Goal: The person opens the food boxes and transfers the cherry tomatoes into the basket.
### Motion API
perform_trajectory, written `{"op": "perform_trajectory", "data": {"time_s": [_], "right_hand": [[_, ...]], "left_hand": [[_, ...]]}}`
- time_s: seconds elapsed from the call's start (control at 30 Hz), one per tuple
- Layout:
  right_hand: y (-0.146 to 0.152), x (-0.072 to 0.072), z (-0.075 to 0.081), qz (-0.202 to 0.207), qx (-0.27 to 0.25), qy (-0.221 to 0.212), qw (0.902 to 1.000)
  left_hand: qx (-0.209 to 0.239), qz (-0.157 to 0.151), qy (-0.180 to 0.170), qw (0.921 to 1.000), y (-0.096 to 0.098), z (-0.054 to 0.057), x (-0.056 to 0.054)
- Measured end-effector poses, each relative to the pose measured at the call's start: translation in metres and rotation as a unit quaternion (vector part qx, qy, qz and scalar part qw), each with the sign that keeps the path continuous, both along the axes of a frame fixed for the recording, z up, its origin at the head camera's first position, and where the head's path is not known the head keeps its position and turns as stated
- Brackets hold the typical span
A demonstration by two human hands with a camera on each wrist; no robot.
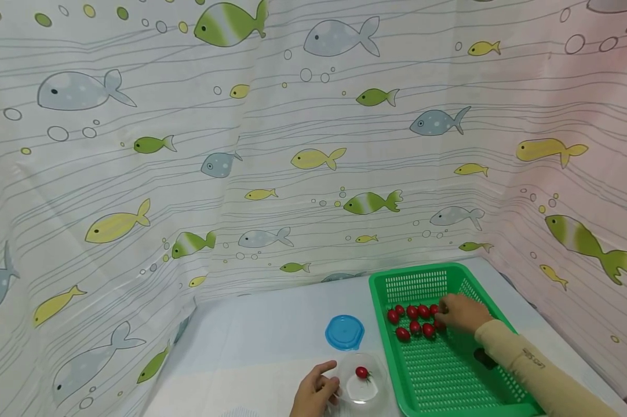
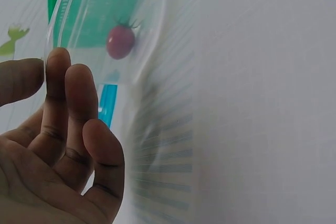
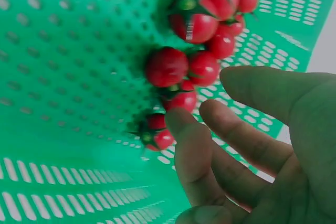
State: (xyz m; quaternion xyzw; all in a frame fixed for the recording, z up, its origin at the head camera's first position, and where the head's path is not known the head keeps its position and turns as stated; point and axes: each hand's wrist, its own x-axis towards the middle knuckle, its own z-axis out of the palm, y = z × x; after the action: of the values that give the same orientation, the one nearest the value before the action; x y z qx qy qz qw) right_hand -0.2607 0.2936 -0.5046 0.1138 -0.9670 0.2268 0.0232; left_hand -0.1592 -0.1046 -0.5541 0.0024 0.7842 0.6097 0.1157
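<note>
A clear plastic bowl (image 1: 364, 396) stands on the table with one cherry tomato (image 1: 361, 372) inside. My left hand (image 1: 314, 389) is at the bowl's left side; in the left wrist view its thumb and index fingertip pinch the rim. Inside a green perforated basket (image 1: 434, 376), several red cherry tomatoes (image 1: 403, 334) with green stems lie grouped toward the far left. Over that group reaches my right hand (image 1: 462, 311). In the right wrist view its thumb and bent fingers are apart beside the tomatoes (image 3: 167, 66), and none shows between them.
A round blue lid (image 1: 345, 332) lies flat just behind the bowl, left of the basket. The basket's raised green rim (image 1: 392, 362) stands close to the bowl's right side. Behind and on both sides hangs a fish-patterned curtain (image 1: 292, 191). A pale cloth (image 1: 240, 341) covers the table.
</note>
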Motion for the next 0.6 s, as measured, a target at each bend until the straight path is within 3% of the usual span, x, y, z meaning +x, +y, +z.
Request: {"op": "perform_trajectory", "data": {"time_s": [0.37,0.6], "right_hand": [[-0.039,0.012,0.041,0.019,-0.002,0.046,0.9988],[-0.069,0.024,0.059,0.044,-0.021,0.104,0.9933]], "left_hand": [[-0.007,-0.017,0.005,0.9998,0.002,0.002,0.003],[-0.007,-0.021,0.012,0.9997,0.002,0.003,0.004]]}}
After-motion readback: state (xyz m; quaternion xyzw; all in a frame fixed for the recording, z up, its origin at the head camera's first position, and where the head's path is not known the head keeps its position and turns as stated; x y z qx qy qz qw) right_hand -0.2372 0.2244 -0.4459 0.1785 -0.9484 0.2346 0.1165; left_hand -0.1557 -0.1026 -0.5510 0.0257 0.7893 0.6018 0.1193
